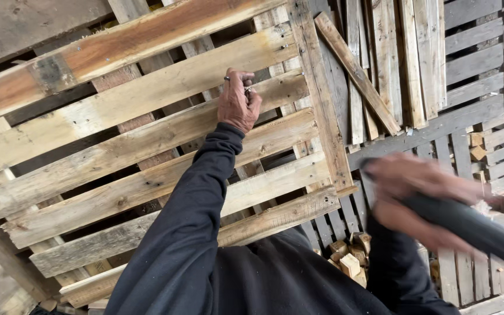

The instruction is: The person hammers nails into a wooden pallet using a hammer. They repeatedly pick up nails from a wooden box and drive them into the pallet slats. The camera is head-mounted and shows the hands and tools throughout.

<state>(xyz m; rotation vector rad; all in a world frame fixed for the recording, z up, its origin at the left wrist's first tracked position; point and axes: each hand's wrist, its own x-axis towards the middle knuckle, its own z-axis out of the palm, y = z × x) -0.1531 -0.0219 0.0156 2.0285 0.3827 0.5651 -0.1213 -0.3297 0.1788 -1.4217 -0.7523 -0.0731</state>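
**Hold the Nail Still, Swing Straight**

Your left hand (238, 104) is up on the wooden pallet (147, 146). Your fingers (246, 93) are pinched shut on a small metal thing that looks like a nail (247, 90). It is too tiny to be sure. It sits on one of the long boards (164, 87) near the top of the pallet, close to the thick board (322, 99) that runs down the pallet's right side.

Your right hand (421, 198) is down low on the right. It is wrapped tight around a dark handle (473, 227). The hand is blurry, so it seems to be moving fast. The head of the tool is out of the picture, so I cannot tell what kind it is.

To do this well, keep the nail standing straight up from the board. Hold it low, near the wood, so your fingertips stay away from the top. I think a soft first tap is best, so the nail bites into the wood. Look at the nail, not the handle.

More pallets (485, 87) lie flat on the right, with a loose slat (357, 73) on top. Little wood blocks (348, 259) sit in a pile near your body.
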